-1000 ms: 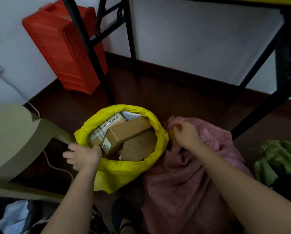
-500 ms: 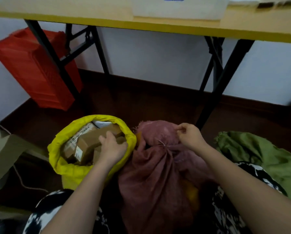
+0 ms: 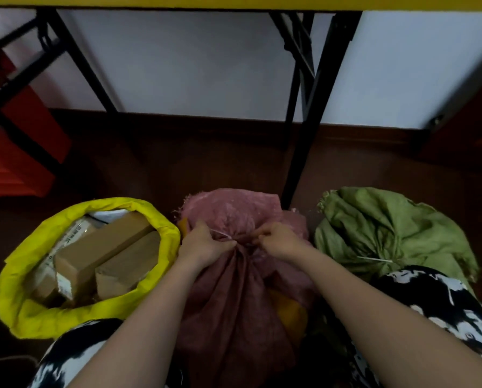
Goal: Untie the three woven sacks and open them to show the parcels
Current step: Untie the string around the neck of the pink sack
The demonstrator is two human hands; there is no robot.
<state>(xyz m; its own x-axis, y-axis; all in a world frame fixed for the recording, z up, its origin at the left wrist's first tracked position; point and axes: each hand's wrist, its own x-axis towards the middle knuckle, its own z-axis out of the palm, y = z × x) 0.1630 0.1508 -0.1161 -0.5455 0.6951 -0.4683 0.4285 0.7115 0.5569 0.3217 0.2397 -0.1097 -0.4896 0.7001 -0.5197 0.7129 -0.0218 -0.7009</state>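
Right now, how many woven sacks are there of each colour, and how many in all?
Yellow sack: 1, open, with parcels showing.
Pink sack: 1, its neck tied, with both hands, left hand and right hand, at the white tie.
Green sack: 1, tied shut.
Total: 3 sacks.

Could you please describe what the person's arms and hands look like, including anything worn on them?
Both forearms are bare: no sleeves, gloves, watch or rings show on the left hand or right hand. The only clothing visible is a black-and-white patterned garment over the lap.
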